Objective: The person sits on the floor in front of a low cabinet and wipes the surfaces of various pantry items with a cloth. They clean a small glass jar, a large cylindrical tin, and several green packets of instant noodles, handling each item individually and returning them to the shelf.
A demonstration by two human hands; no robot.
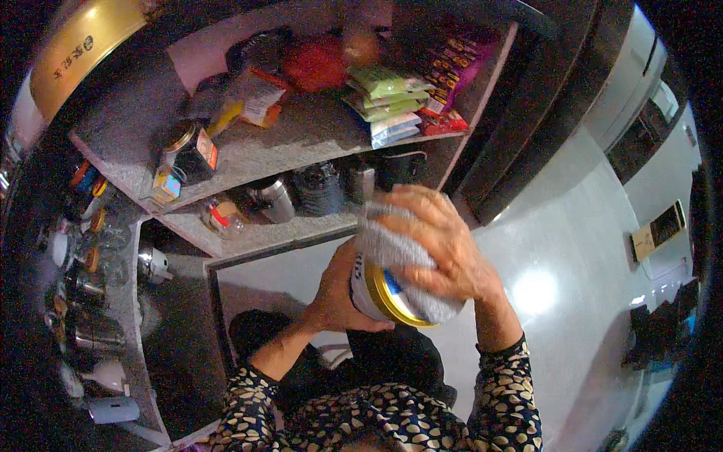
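Note:
A round can [370, 295] with a gold rim and a blue-and-white lid is held tilted in front of my body. My left hand [336, 290] wraps round its side and underside. Over the lid my right hand [440, 241] presses a grey cloth [399, 237], its fingers bent round the fabric. The cloth hides most of the lid and is slightly blurred. Both sleeves are dark with a pale spotted pattern.
Stacked green and white packets [388, 102] lie on the upper stone shelf [301, 143], near a dark jar [192, 154]. Below stand a metal pot [273, 200] and dark stacked bowls [318, 188]. Glass jars [90, 260] line the left shelves. Pale floor [542, 226] extends rightward.

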